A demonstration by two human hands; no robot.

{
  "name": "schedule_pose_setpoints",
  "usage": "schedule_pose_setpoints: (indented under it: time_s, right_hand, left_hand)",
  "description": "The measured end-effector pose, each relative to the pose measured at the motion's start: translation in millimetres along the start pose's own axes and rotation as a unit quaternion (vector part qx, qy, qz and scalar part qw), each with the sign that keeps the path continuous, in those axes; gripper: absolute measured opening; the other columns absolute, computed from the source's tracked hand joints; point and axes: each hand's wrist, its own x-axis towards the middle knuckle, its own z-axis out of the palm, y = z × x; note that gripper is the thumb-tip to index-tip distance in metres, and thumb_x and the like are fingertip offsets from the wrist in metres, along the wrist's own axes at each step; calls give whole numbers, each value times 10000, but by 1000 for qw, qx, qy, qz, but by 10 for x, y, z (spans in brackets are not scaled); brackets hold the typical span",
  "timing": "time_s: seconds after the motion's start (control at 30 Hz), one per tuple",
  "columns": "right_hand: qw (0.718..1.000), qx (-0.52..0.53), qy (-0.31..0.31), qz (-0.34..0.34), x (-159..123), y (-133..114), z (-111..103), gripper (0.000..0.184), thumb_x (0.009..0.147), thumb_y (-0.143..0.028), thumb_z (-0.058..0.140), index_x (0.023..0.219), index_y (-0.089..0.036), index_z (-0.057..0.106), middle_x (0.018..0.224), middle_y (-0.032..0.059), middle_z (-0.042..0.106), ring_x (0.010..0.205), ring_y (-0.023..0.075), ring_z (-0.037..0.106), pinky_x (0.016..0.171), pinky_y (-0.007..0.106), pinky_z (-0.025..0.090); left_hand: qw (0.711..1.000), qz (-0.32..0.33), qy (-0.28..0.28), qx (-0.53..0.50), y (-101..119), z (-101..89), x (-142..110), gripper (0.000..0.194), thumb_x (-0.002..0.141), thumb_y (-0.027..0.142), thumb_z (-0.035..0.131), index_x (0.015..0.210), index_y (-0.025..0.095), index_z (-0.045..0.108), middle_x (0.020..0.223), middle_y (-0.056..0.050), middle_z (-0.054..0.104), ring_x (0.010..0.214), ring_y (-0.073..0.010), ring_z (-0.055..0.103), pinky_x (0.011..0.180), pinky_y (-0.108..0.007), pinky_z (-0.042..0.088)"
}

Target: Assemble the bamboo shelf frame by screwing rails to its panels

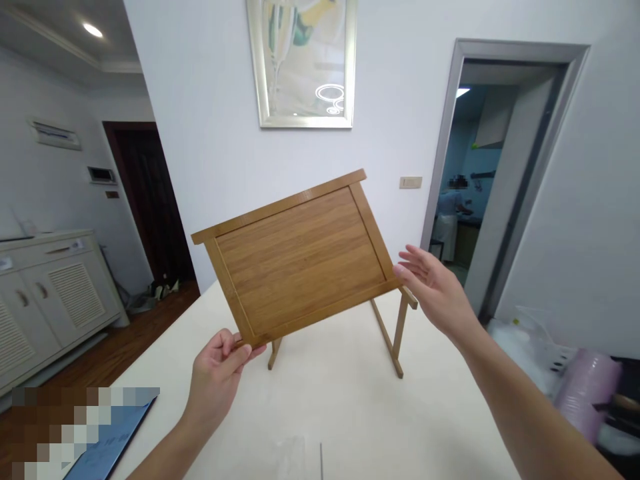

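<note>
A brown wooden board with a raised frame [305, 257] is held up at a tilt over the white table, its right side higher. My left hand [220, 373] pinches its lower left corner between thumb and fingers. By the lower right corner, my right hand [435, 287] is open with fingers apart; the thumb tip is at the corner, and I cannot tell whether it touches. Behind and below the board, wooden legs [399, 327] rest on the table. Whether the board is joined to these legs is hidden.
The white table [350, 413] carries a thin grey rod [321, 460] and a clear plastic piece [291, 457] at its near edge. A blue flat item [115, 433] lies at the left. Bags and a pink roll [587, 393] are at the right. A person [450, 213] stands beyond the doorway.
</note>
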Motion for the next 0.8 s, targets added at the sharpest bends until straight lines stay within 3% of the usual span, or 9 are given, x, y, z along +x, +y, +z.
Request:
schedule_pose_setpoints:
  time_s: [0.1, 0.13, 0.27, 0.33, 0.4, 0.5, 0.6, 0.8]
  right_hand:
    - [988, 34, -128, 73, -199, -55, -60, 512, 795, -585, 645, 1152, -217, 648, 1058, 88, 717, 994, 287, 668, 856, 442, 569]
    - [984, 56, -143, 88, -293, -46, -72, 490, 809, -586, 626, 1135, -221, 651, 1032, 80, 724, 981, 285, 672, 840, 432, 576]
    - [985, 92, -98, 109, -744, 179, -55, 384, 821, -528, 636, 1060, -227, 638, 1033, 73, 715, 950, 263, 673, 846, 399, 570]
    - [986, 79, -80, 125, -976, 385, -17, 345, 827, -522, 624, 998, -223, 634, 982, 72, 713, 902, 253, 670, 802, 381, 577]
    - [986, 60, -63, 141, -1188, 622, 29, 328, 837, -523, 605, 962, -220, 623, 970, 70, 708, 899, 246, 661, 810, 372, 570]
    - [982, 39, -62, 173, -1439, 975, 99, 335, 839, -539, 588, 941, -220, 604, 933, 68, 703, 858, 238, 655, 786, 363, 566]
    - [980, 29, -74, 183, -1594, 1258, 168, 359, 849, -550, 559, 987, -220, 592, 956, 70, 699, 895, 241, 648, 821, 366, 550]
    - [977, -5, -84, 198, -1634, 1502, 279, 356, 874, -529, 516, 1041, -218, 566, 1019, 76, 693, 965, 245, 633, 885, 369, 516]
  left_hand:
    - [999, -20, -36, 29, -128, -51, -81, 385, 677, 196, 773, 690, 201, 387, 726, 24, 618, 801, -170, 649, 868, -445, 561]
    - [998, -26, -50, 36, -184, -77, -92, 379, 681, 199, 774, 709, 202, 396, 737, 26, 618, 795, -165, 646, 863, -436, 557]
    - [987, -70, -117, 85, -446, -207, -84, 325, 736, 255, 752, 905, 216, 477, 849, -6, 681, 830, -186, 667, 861, -412, 533]
    - [977, -88, -146, 132, -577, -277, -56, 391, 780, 306, 713, 1094, 224, 494, 966, -49, 711, 913, -215, 674, 892, -410, 514]
    - [963, -80, -172, 191, -693, -344, -17, 412, 811, 356, 670, 1164, 207, 521, 1058, -82, 709, 998, -236, 661, 935, -401, 489]
    - [928, -57, -206, 306, -835, -427, 49, 300, 835, 405, 605, 1038, 185, 622, 1044, -86, 718, 1033, -255, 645, 906, -364, 490]
    - [888, -47, -207, 408, -950, -472, 109, 251, 839, 410, 555, 905, 187, 652, 914, -62, 730, 921, -249, 654, 737, -313, 496]
    - [846, -31, -195, 496, -1110, -446, 209, 208, 851, 368, 497, 806, 198, 609, 799, -25, 710, 728, -196, 632, 670, -279, 441]
